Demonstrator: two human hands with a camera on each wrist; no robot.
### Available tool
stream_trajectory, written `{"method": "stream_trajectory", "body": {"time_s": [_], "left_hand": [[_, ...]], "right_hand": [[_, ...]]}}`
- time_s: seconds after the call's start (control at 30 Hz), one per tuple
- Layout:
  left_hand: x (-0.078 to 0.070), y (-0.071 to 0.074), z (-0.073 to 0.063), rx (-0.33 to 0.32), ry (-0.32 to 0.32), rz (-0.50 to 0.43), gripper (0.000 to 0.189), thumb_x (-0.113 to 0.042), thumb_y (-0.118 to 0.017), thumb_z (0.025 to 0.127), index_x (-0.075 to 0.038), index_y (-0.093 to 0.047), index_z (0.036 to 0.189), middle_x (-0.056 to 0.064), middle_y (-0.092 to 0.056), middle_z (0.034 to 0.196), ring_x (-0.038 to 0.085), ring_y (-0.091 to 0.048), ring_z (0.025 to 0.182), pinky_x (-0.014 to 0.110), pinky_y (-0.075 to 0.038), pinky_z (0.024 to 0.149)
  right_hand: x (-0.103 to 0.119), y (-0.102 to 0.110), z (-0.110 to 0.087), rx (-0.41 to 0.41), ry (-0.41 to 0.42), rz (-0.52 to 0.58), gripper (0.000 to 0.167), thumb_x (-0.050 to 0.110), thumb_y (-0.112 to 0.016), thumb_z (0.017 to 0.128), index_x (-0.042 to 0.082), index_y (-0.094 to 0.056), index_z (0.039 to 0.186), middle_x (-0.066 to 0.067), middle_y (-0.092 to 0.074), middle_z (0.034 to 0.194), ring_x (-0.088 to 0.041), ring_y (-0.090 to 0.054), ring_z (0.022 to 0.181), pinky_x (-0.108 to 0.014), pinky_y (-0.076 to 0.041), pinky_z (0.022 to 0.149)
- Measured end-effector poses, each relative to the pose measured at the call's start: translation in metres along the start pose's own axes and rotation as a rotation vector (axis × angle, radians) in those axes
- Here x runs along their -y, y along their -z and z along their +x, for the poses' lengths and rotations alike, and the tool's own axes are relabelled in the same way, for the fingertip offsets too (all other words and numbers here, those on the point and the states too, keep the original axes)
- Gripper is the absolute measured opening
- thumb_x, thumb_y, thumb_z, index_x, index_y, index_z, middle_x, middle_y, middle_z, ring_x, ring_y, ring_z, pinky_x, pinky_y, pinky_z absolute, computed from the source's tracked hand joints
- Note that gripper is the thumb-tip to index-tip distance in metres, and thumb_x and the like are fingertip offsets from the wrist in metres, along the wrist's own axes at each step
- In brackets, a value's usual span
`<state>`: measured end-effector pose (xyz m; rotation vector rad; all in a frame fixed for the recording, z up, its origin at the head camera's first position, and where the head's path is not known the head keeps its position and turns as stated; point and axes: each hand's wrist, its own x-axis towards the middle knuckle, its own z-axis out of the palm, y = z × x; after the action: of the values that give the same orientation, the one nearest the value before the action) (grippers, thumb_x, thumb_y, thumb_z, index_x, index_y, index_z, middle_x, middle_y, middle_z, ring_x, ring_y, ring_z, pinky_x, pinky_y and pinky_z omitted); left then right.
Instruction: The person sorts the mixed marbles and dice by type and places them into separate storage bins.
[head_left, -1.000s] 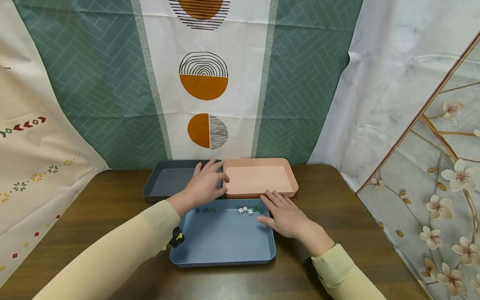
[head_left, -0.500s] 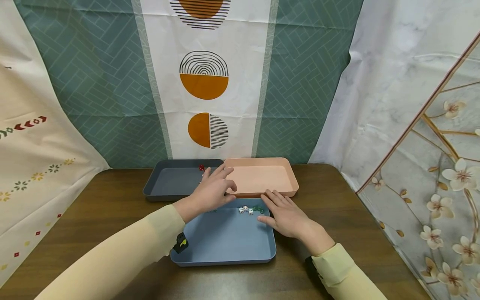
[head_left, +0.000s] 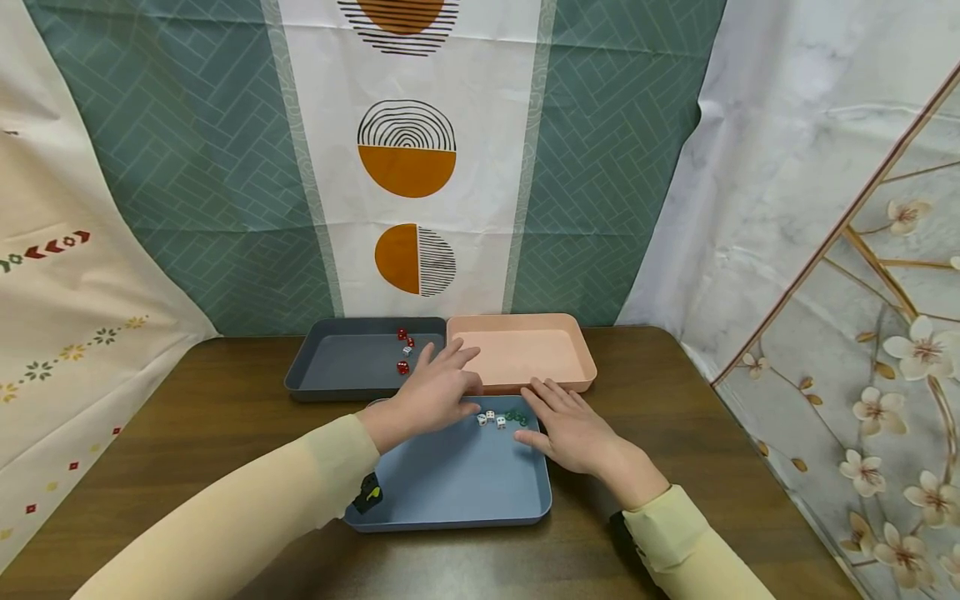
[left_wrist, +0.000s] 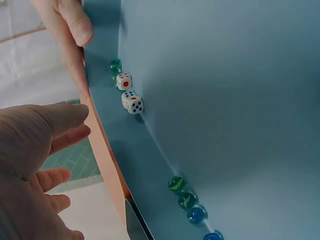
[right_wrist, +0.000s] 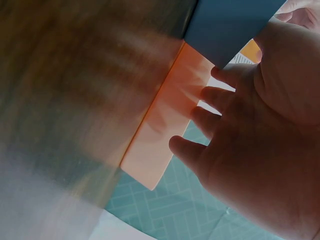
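Observation:
My left hand (head_left: 435, 392) hovers over the far edge of the blue tray (head_left: 457, 492), fingers loosely bent and holding nothing. Below it in the left wrist view, white dice (left_wrist: 134, 104) sit along the tray's far wall. Farther along that wall are green marbles (left_wrist: 176, 183) and blue marbles (left_wrist: 197, 215), which the hand hides in the head view. Over the tray's far right corner lies my right hand (head_left: 573, 429), fingers straight and reaching to the near wall of the peach tray (head_left: 521, 350). More green marbles (head_left: 516, 416) lie beside its thumb.
At the back left, a dark grey tray (head_left: 337, 358) holds red dice (head_left: 402, 367) and one pale die (head_left: 407, 351). It stands side by side with the peach tray on the brown wooden table (head_left: 225, 417). Patterned cloths (head_left: 600, 167) hang behind and beside the table.
My left hand has moved right and slightly back toward me from over the dark grey tray, uncovering the dice in it. My right hand has stayed in place.

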<state>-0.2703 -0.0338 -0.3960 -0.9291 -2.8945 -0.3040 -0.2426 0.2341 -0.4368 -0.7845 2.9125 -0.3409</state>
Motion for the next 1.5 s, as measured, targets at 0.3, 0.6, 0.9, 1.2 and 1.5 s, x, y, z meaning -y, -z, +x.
{"method": "stream_trajectory", "body": {"time_s": [0.3,0.6,0.9,1.2,1.5], "left_hand": [[-0.006,-0.006,0.004,0.014,-0.013,0.037,0.019,-0.029,-0.092,0.094,-0.019,-0.086,0.109,0.015,-0.049,0.169,0.045,-0.028,0.164,0.079,-0.016,0.126],[-0.008,-0.012,0.005,0.040,-0.018,0.052,0.018,-0.031,-0.093,0.093,-0.021,-0.085,0.106,0.014,-0.049,0.168,0.046,-0.028,0.164,0.080,-0.019,0.124],[-0.009,-0.020,0.008,0.050,-0.036,0.081,0.015,-0.030,-0.093,0.094,-0.021,-0.087,0.104,0.014,-0.053,0.166,0.047,-0.033,0.162,0.080,-0.022,0.123],[-0.009,-0.026,0.010,0.061,-0.024,0.103,0.015,-0.031,-0.093,0.093,-0.022,-0.087,0.104,0.013,-0.054,0.165,0.045,-0.033,0.162,0.079,-0.021,0.125],[-0.007,-0.030,0.010,0.067,-0.012,0.123,0.013,-0.032,-0.093,0.093,-0.025,-0.086,0.101,0.011,-0.055,0.165,0.043,-0.034,0.162,0.077,-0.024,0.125]], "right_hand": [[-0.003,-0.004,0.001,-0.021,0.023,0.002,0.083,0.059,-0.053,0.113,0.004,-0.034,0.173,-0.021,-0.024,0.181,-0.043,-0.017,0.168,-0.066,-0.017,0.132],[-0.009,-0.009,0.004,-0.021,0.022,-0.007,0.085,0.062,-0.052,0.112,0.006,-0.032,0.174,-0.018,-0.022,0.182,-0.040,-0.015,0.168,-0.064,-0.016,0.132],[-0.002,-0.002,-0.001,-0.018,0.024,0.011,0.086,0.062,-0.051,0.113,0.004,-0.033,0.173,-0.021,-0.023,0.181,-0.043,-0.016,0.168,-0.065,-0.016,0.132],[0.000,0.001,-0.001,-0.001,0.011,0.010,0.081,0.055,-0.056,0.113,0.004,-0.034,0.173,-0.020,-0.023,0.181,-0.042,-0.016,0.168,-0.064,-0.016,0.132],[-0.004,-0.004,0.001,-0.007,0.015,-0.011,0.084,0.059,-0.053,0.113,0.006,-0.031,0.174,-0.019,-0.022,0.182,-0.041,-0.015,0.168,-0.063,-0.016,0.133]]}}
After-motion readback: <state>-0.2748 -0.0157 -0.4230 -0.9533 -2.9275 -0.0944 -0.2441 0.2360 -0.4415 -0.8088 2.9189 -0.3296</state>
